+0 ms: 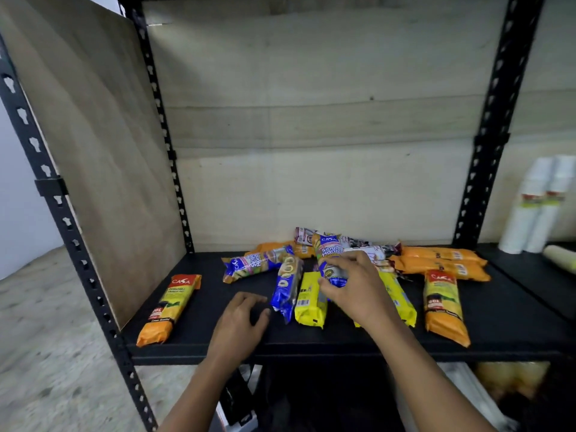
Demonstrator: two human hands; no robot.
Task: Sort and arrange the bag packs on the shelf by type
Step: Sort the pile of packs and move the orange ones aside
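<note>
Bag packs: all over the black shelf, types totally mixed, most of them bunched mid-shelf and off to the right.
Right grip: fingers and thumb curled round the near end of a blue pack, call it the held blue pack. Its far end pokes out toward the back of the pile.
Left grip: palm down over the bare shelf near the front edge, fingers loosely bent, holding nothing.
Ringed blue pack: lies front-to-back just beside the left grip's fingertips, touching the yellow pack on its right.
Yellow pack: barcode side up, right by the right grip's thumb; can't tell if they actually touch.
Second yellow pack: partly hidden behind the right wrist.
Crosswise blue pack: lying sideways at the left of the pile.
Lone orange pack: off on its own at the left end, near the wooden side panel, well apart from the rest.
Front orange pack: front-to-back near the right end.
Two orange packs: crosswise, one against the other, just behind that one.
Back of pile: another rear orange pack and some white-and-maroon packs, partly buried, print too blurry to read.
Next door: stacks of white cups standing past the right post.
</note>
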